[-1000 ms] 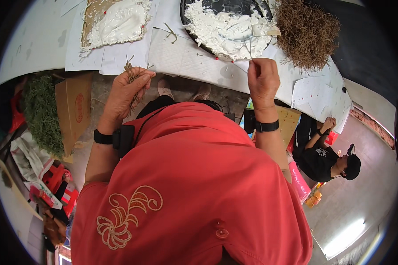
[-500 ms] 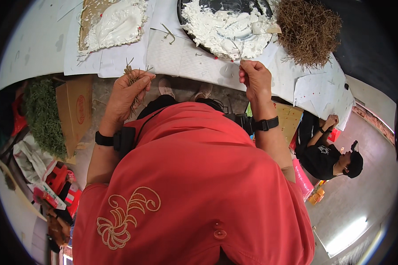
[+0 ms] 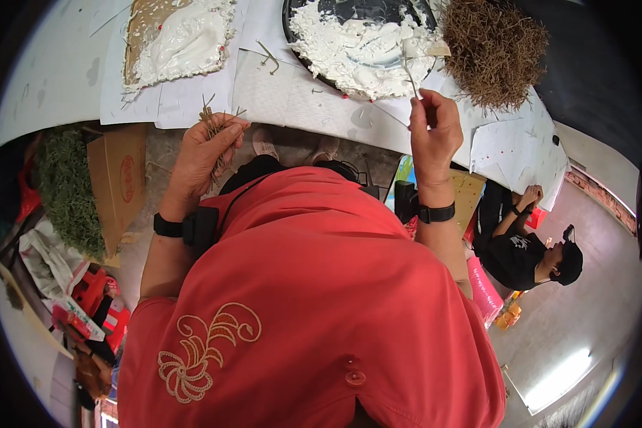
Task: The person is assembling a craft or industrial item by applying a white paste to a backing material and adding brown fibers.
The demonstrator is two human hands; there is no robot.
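A small bunch of thin brown-green twigs (image 3: 207,114) is gripped in my left hand (image 3: 210,146), which hovers just off the table's near edge. My right hand (image 3: 436,135) pinches a single thin twig (image 3: 410,73) between thumb and fingers. Its upper part looks whitish and reaches over thick white paste (image 3: 321,46). That paste is spread in a round black tray (image 3: 288,32) at the table's near middle. To the right of the tray stands a dense heap of brown twigs (image 3: 493,53).
More white paste covers a cardboard piece (image 3: 137,32) at left. A bent green stem (image 3: 267,57) and paper sheets (image 3: 506,146) lie on the white table (image 3: 57,78). Left below are a cardboard box (image 3: 118,189) and greenery (image 3: 68,200). A person in black (image 3: 513,253) is at right.
My right hand has moved a little to the right with its twig, which now looks whitish along its upper part. My left hand with the bunch has hardly moved.
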